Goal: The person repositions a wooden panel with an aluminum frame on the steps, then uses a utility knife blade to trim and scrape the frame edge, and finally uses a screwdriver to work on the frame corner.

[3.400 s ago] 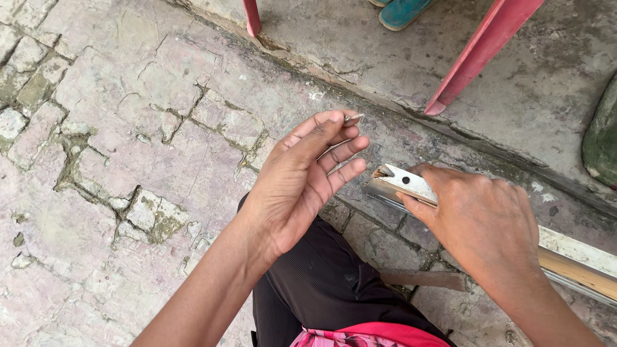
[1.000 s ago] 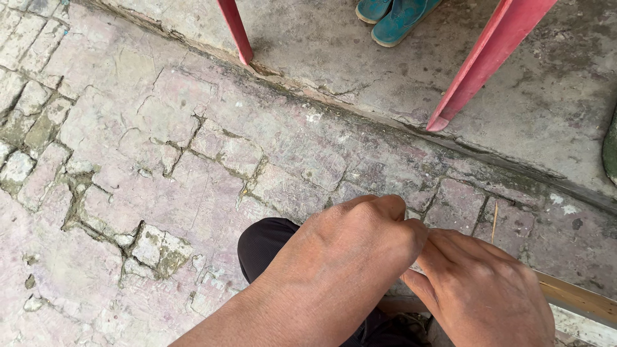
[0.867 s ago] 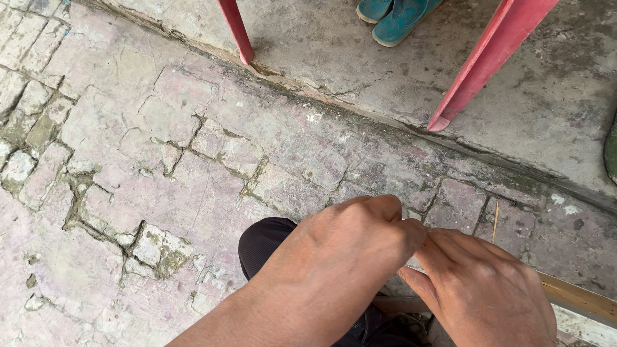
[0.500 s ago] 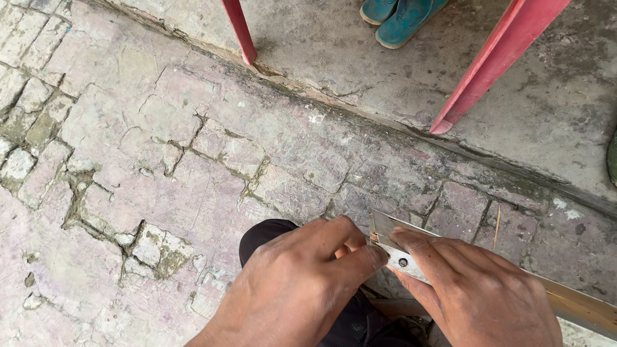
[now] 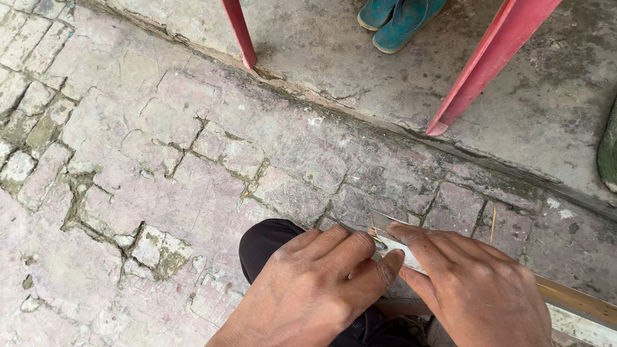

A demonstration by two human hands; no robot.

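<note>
My right hand (image 5: 479, 292) grips a flat metal blade (image 5: 384, 226), index finger laid along its top, the tip pointing up and left. My left hand (image 5: 315, 286) is curled beside it, thumb and fingertips pinched against the blade's lower edge. A thin tan sliver (image 5: 371, 232) just shows there; the rest is hidden by the fingers. Both hands are over my knee in black trousers (image 5: 263, 241). A long pale wooden strip (image 5: 572, 301) runs out from under my right hand toward the lower right.
Cracked paving stones (image 5: 128, 160) cover the ground. A raised concrete step (image 5: 334, 58) lies beyond, with two red metal legs (image 5: 239, 32) (image 5: 488, 64) on it and someone's teal shoes (image 5: 402, 16). A thin loose stick (image 5: 493, 225) lies near the blade. A dark green object (image 5: 607, 154) sits at the right edge.
My left hand, open with thin slivers earlier, came down over the right hand. It has since slid back and closed at the blade, which shows again.
</note>
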